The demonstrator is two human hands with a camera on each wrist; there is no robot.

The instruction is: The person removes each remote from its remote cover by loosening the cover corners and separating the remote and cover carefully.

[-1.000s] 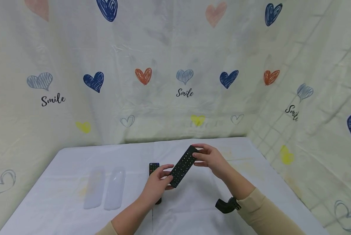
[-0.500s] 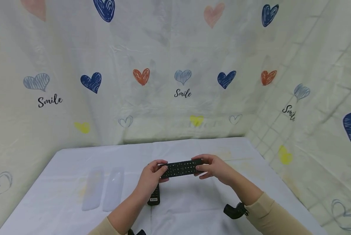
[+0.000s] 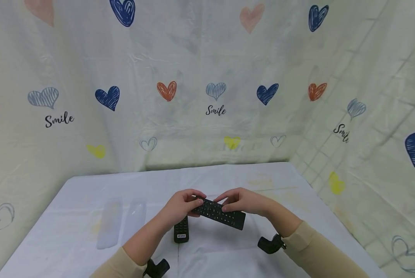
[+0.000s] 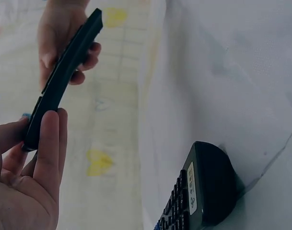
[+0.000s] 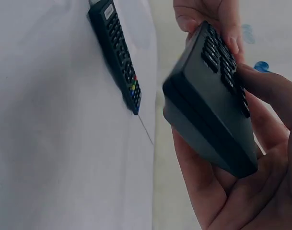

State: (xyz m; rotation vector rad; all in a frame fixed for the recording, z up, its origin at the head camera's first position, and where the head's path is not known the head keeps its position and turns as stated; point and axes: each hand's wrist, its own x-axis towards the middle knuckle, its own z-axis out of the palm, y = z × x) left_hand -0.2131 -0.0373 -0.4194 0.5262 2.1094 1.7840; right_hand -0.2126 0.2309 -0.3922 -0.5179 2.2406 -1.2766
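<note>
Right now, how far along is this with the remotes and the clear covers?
Done: nothing looks covered yet. Both clear covers lie bare on the table, left of the hands. In hand: the left hand and right hand hold one remote above the table, buttons up. Left: the second remote lies on the table under the left hand, untouched.

left hand (image 3: pixel 180 205) fingers curled, gripping | right hand (image 3: pixel 241 201) fingers curled, gripping
</note>
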